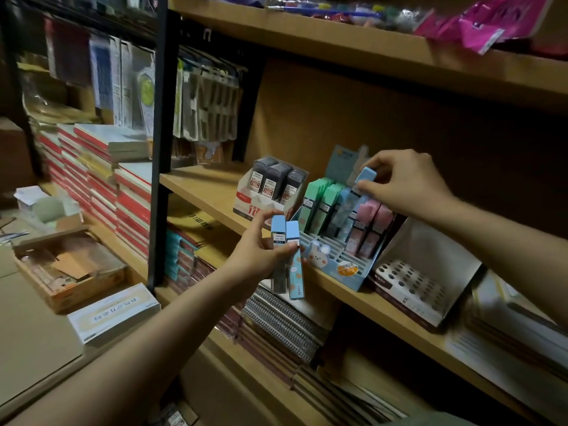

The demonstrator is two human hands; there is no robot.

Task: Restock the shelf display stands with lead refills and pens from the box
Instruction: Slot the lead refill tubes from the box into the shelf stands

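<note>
A light blue display stand (335, 265) with a rabbit picture sits on the wooden shelf (203, 189); green, blue and pink lead refill cases stand in its slots. My right hand (402, 182) pinches the blue cap of a lead refill case (365, 175) above the stand's blue row. In front of the stand, my left hand (261, 250) grips two blue-capped lead refill cases (287, 259), held upright. To the left stands a white and red stand with black lead refill cases (275, 182).
A white pen stand (412, 284) with empty round holes sits right of the blue stand. Notebooks fill the lower shelf (276, 321). At the left lie a cardboard box (61, 272), a white flat box (113, 312) and stacked books (101, 179). An upper shelf overhangs.
</note>
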